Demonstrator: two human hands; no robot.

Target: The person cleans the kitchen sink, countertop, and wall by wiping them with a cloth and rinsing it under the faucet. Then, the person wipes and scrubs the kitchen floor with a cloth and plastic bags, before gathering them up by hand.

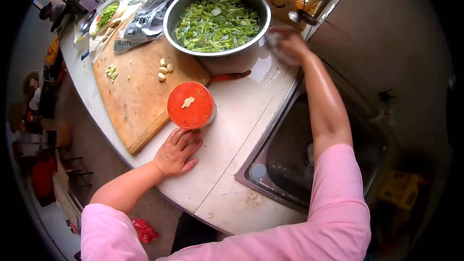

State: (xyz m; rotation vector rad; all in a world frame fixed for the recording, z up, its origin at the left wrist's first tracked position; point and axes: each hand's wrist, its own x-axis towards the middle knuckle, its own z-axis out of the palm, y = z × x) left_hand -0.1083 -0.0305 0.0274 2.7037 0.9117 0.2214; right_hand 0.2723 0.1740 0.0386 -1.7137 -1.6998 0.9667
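Fingers of my left hand (pixel 174 157) lie spread by the red-lidded jar (pixel 192 111), and one careless push may topple it. My right hand (pixel 290 43) is blurred; its grip I cannot tell.

White counter (pixel 241 125) under wooden board (pixel 133 92)

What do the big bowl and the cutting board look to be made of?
Bowl: likely stainless steel, smooth and fairly shiny, judging by its silvery rim with bright highlights. Cutting board: apparently wood, matte and worn, from its warm tan colour and stained surface; bamboo isn't ruled out.
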